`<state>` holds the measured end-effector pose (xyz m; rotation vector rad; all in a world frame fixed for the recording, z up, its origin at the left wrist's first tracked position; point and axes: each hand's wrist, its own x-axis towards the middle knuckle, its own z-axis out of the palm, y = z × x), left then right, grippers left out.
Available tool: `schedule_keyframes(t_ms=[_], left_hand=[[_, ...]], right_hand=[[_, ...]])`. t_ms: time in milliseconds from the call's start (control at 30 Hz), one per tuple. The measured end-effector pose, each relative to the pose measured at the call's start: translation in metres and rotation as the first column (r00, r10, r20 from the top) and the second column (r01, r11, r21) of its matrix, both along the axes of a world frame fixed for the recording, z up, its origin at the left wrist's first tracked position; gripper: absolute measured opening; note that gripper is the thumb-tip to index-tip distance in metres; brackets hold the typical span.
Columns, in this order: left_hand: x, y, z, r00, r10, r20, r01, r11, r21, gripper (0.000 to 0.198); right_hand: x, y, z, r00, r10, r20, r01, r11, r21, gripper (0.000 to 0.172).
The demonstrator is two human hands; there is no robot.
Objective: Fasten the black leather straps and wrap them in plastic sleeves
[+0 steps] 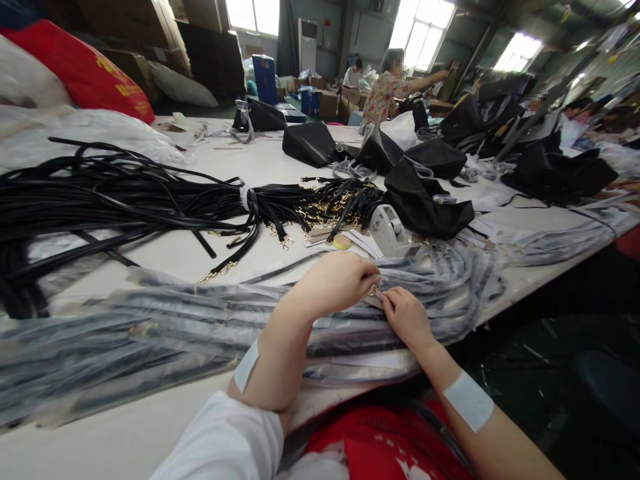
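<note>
My left hand (345, 280) reaches over the bundle of plastic-sleeved straps (200, 320), its fingers pinched at a small gold snap hook (373, 291). Close on the other side of that hook, my right hand (407, 317) has thumb and forefinger pressed together. A pale scrap shows at its fingertips, too small to name. Under both hands the sleeved straps run across the table and curl round at the right. A white tape dispenser (387, 230) stands just beyond them, near a yellow tape roll (341, 241).
Bare black straps (125, 193) lie tied in a thick bundle behind, gold hooks at their right end. Several black bags (425, 200) are on the far part of the white table (125, 433). A person in a flowered top (385, 93) stands beyond; boxes line the back.
</note>
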<state>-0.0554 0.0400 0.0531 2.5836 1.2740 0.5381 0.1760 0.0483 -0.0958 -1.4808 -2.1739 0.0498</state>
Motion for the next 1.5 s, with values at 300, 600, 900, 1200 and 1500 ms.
schedule_keyframes(t_ms=[300,600,900,1200,1500], left_hand=[[-0.002,0.002,0.000,0.972,0.068,0.224,-0.095,0.989,0.112,0.030],[-0.001,0.001,0.000,0.977,0.039,0.208,-0.068,0.989,0.134,0.029],[-0.001,0.002,-0.001,0.977,0.032,0.212,-0.068,0.984,0.167,0.027],[0.000,0.002,-0.002,0.976,0.036,0.216,-0.073,0.984,0.164,0.027],[0.001,0.004,0.000,0.884,0.102,0.456,-0.161,0.983,0.093,0.024]], right_hand=[[-0.009,-0.056,0.008,0.955,0.191,0.227,-0.218,0.971,0.098,0.028],[-0.010,-0.055,-0.011,0.940,0.340,-0.023,-0.340,0.934,-0.113,0.019],[-0.011,-0.053,-0.011,0.948,0.305,-0.090,-0.317,0.929,-0.189,0.022],[-0.014,-0.047,-0.002,0.959,0.268,-0.091,-0.282,0.930,-0.237,0.020],[-0.021,-0.050,0.014,0.983,-0.045,-0.176,0.054,0.997,0.049,0.020]])
